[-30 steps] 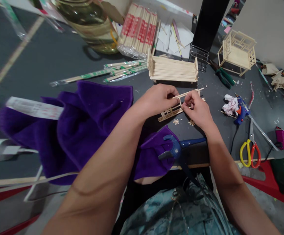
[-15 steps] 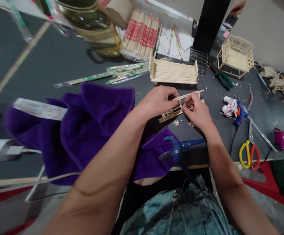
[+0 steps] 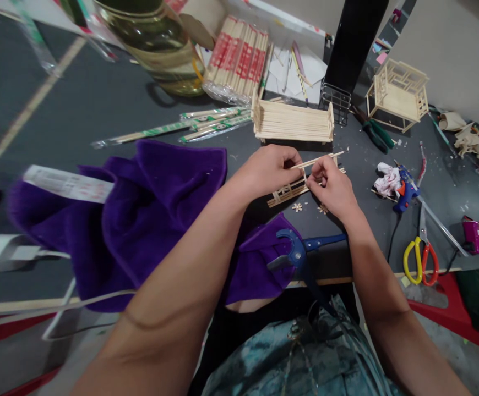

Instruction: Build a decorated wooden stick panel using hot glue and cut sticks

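Note:
A small lattice frame of wooden sticks (image 3: pixel 288 193) lies on the dark tabletop, partly covered by my fingers. My left hand (image 3: pixel 270 169) closes on its upper stick from the left. From the right, my right hand (image 3: pixel 332 187) pinches the frame near its middle; the fingertips hide the exact contact. Just below the frame are little star-shaped stick pieces (image 3: pixel 297 207). Behind my hands stands a miniature bench of pale sticks (image 3: pixel 293 122). A blue pipe cutter (image 3: pixel 299 250) rests on a purple cloth (image 3: pixel 256 269) in front of me.
More purple cloth (image 3: pixel 157 203) is heaped at left. Wrapped chopsticks (image 3: pixel 214 122), a chopstick bundle (image 3: pixel 239 58) and a large jar (image 3: pixel 157 49) stand behind. Rightward are a stick-built model (image 3: pixel 400 93), green-handled pliers (image 3: pixel 377 135), a blue glue gun (image 3: pixel 407 190) and scissors (image 3: pixel 421 256).
My hands and the stick frame stay in nearly the same place. At the top right, a hand seen beyond the table earlier is gone from view.

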Demonstrator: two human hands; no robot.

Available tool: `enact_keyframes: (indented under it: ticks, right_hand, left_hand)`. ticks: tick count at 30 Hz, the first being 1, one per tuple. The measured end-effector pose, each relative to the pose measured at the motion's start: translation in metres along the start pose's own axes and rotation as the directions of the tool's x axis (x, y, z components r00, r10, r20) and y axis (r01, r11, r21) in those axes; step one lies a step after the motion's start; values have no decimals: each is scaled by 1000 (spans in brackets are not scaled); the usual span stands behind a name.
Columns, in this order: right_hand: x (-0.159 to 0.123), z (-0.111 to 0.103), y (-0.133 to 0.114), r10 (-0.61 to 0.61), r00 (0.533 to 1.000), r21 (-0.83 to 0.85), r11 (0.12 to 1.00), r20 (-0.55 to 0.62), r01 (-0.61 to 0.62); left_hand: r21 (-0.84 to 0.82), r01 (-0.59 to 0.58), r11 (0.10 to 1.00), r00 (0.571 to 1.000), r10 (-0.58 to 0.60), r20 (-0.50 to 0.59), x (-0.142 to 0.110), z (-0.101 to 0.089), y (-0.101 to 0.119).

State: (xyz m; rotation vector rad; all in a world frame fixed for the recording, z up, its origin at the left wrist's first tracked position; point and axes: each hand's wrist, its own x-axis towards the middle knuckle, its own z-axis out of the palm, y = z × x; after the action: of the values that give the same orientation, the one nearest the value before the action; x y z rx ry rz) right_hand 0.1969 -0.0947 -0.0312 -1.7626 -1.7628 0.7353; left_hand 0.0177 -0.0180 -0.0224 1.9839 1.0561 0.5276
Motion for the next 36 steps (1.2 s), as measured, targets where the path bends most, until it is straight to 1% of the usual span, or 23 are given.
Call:
enact_keyframes:
  ticks: [4,9,15,22,30,36]
  right_hand:
    - [-2,-4,1,2,1000,48,999,0,-2]
    - [-4,-10,6,2,998,113,994,-58,5]
    - [-3,-4,3,25,999,69,997,-24,-23]
    - [-1,-1,2,8,1000,76,997,-9,-7]
    - [-1,-1,0,15,1000,33,999,4,-15]
    - [-2,-1,0,6,1000,31,999,7,-7]
  left_hand:
    - [4,13,1000,1000,-13,5,0,-1,0]
    - [-19,20,1000,999,-19,26,0,-2,-1]
    - [-28,21,999,998,-19,59,-1,-4,1]
    - [-10,8,1000,994,-7,108,-1,-5,0]
    - [-17,-8,1000,995,10,101,-1,-4,-3]
    - [-23,0,1000,995,2,95,0,-3,-3]
